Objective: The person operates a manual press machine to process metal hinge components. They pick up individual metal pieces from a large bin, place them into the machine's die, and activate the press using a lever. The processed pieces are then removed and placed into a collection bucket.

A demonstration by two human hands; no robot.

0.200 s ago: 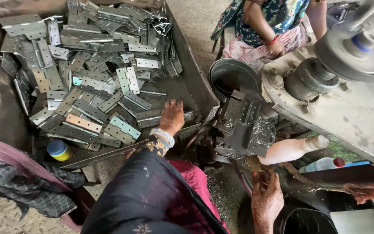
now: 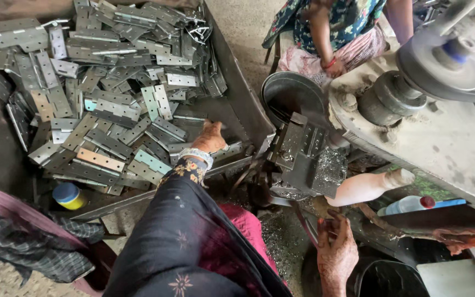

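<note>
Your left hand (image 2: pixel 210 137) reaches into metal tray (image 2: pixel 243 104), fingers curled down on hinge pile (image 2: pixel 111 93); grip on one, cannot tell. Pile spreads left and beyond that hand. Your right hand (image 2: pixel 336 253) hangs half-open, empty, well right of tray, below press block (image 2: pixel 306 159).

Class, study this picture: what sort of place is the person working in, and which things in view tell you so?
Probably a small metalworking shop. A metal tray holds a heap of flat hinge plates, which the left hand reaches into. Beside it stands a grimy press-like machine with metal shavings, and a belt wheel.
</note>
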